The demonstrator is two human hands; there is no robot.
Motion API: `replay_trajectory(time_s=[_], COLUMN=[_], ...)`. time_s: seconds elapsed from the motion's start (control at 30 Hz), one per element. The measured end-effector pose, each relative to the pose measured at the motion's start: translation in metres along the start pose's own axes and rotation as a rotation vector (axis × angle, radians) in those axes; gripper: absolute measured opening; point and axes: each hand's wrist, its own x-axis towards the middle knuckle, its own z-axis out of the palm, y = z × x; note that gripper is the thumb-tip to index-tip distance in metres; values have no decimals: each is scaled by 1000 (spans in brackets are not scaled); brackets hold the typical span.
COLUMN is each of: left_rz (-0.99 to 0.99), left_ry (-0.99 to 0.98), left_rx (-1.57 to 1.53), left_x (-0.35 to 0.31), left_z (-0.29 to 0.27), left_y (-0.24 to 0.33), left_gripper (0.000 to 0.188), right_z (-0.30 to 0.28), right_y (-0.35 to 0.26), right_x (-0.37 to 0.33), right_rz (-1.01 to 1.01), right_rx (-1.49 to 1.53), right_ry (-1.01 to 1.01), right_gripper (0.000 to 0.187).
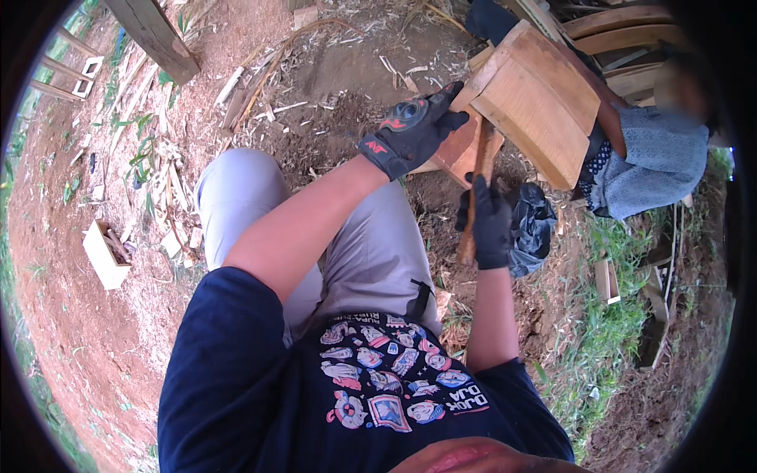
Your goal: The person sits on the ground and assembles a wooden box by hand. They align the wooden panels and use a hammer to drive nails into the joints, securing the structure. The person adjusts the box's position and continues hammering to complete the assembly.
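Observation:
A wooden box-like piece (540,102) with broad, slanting brown faces sits ahead of me, tilted. My left hand (414,126), in a black glove with red marks, grips its near left edge between thumb and fingers. In a dark glove, my right hand (490,225) is closed round a long brown wooden stick (483,154). The stick's upper end reaches the underside of the box, beside a reddish board (459,150). Whether the stick touches the box I cannot tell. Behind my right hand lies a crumpled black plastic bag (532,225).
Another person in a blue-grey garment (650,162) is close on the right, an arm by the box. Curved planks (623,27) are stacked behind. A wooden post (154,39) stands at far left. A small open box (108,256) and wood scraps lie on the dirt.

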Motion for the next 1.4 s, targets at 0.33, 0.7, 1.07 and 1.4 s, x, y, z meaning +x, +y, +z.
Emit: replay_trajectory(time_s=[0.33, 0.7, 1.07, 1.4], left_rz=[-233, 47, -122, -142], left_ry=[-82, 89, 24, 4], left_rx=[-675, -93, -51, -279], left_x=[-2, -4, -7, -5], left_z=[6, 3, -7, -1], left_y=[-19, -15, 3, -5], left_gripper=[61, 50, 51, 53], right_z=[13, 17, 20, -1], right_y=[-10, 9, 3, 13], right_x=[-1, 4, 2, 12], right_rz=[2, -35, -69, 8], right_rx=[-30, -19, 48, 88], right_ry=[-53, -65, 12, -23], right_gripper=[45, 45, 44, 51])
